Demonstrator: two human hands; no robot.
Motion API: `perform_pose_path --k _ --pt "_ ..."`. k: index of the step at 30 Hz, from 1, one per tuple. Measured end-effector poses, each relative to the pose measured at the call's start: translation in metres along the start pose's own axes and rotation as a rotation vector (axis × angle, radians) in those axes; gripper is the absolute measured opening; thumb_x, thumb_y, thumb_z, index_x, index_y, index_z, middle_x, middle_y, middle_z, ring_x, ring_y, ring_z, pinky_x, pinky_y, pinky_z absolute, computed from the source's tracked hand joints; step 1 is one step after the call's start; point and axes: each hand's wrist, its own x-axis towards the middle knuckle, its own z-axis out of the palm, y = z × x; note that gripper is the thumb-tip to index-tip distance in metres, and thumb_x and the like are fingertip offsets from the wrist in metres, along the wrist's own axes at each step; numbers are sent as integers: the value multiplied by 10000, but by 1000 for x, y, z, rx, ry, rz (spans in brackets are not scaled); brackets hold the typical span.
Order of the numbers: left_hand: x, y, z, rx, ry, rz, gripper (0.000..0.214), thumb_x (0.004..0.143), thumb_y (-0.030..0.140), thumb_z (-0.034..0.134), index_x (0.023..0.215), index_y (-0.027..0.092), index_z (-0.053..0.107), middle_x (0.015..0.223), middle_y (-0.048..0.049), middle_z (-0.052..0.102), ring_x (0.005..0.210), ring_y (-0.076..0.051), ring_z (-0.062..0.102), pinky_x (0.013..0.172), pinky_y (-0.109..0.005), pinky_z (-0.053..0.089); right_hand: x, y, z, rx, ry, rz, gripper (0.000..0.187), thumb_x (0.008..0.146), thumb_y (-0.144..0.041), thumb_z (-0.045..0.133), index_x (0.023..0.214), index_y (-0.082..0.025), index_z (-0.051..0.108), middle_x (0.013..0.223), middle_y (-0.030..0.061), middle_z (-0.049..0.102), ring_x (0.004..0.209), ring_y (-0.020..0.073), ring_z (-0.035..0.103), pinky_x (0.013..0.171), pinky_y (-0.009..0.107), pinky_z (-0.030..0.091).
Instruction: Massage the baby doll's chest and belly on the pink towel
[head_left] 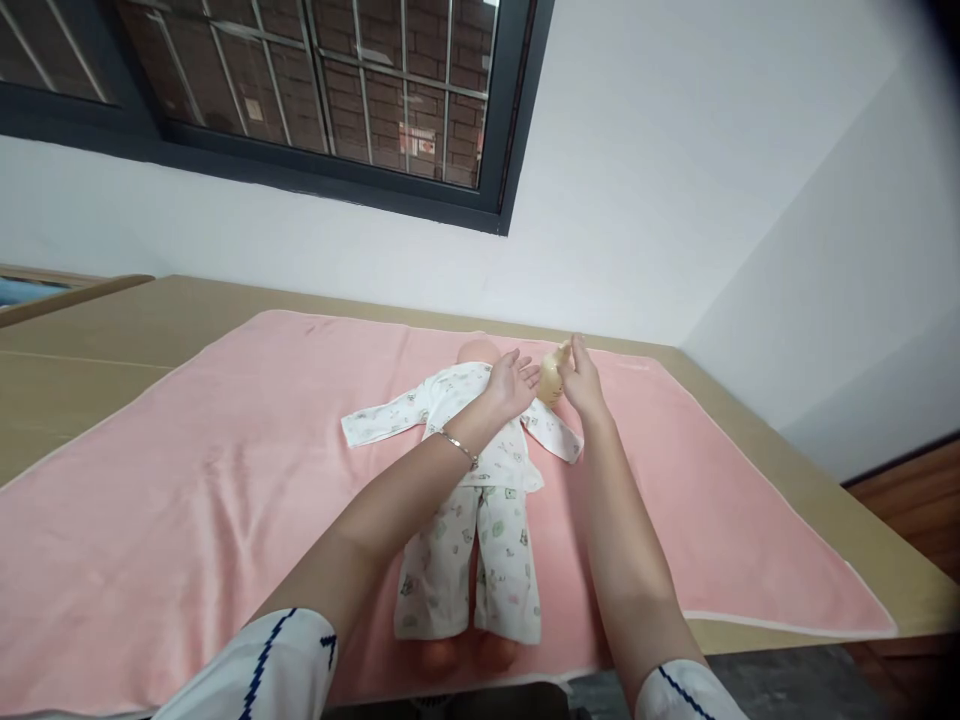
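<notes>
A baby doll in a white printed top and matching trousers lies on its back on a pink blanket. Its head shows at the far end, partly hidden by my left hand. Over the doll's upper chest, my left hand is turned palm up, fingers stretched out and nothing in it. My right hand is closed around a yellowish baby bottle, held beside the doll's shoulder. The bottle's upper part is partly covered by my fingers.
The blanket lies on a wooden table set against a white wall. A dark-framed window with metal bars is above it. The table's near edge runs close to the doll's feet. At far left is a wooden ledge.
</notes>
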Motion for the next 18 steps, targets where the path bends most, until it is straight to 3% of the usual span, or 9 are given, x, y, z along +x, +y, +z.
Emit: perform_pose_path --k 4,8,14,18 --pt "-1 -2 6 -89 -30 -91 740 967 512 246 1566 78 259 1566 -192 461 1391 -190 546 1108 -307 509 4 13 7 -78 -72 -99 877 737 -160 441 1595 -99 272 1698 95 222 1598 235 109 1313 501 91" --pt "-5 -4 8 -248 19 -155 726 968 494 329 1560 75 300 1560 -195 459 1414 -209 516 1053 -283 530 4 18 3 -159 -116 -100 909 727 -131 430 1609 -94 216 1706 103 189 1602 232 78 1314 512 82" --pt "-3 -1 8 -406 42 -175 707 963 466 412 1556 88 331 1549 -206 461 1385 -231 534 911 -261 576 0 -2 -3 -419 -160 -83 801 764 -91 418 1560 -59 331 1656 159 319 1558 283 265 1282 554 188" --pt "-6 0 6 -438 34 -153 706 969 468 405 1557 83 332 1553 -208 456 1397 -233 524 918 -266 576 -7 -28 -11 -550 -217 -71 685 810 -99 421 1493 -111 469 1609 129 420 1487 288 403 1239 495 313"
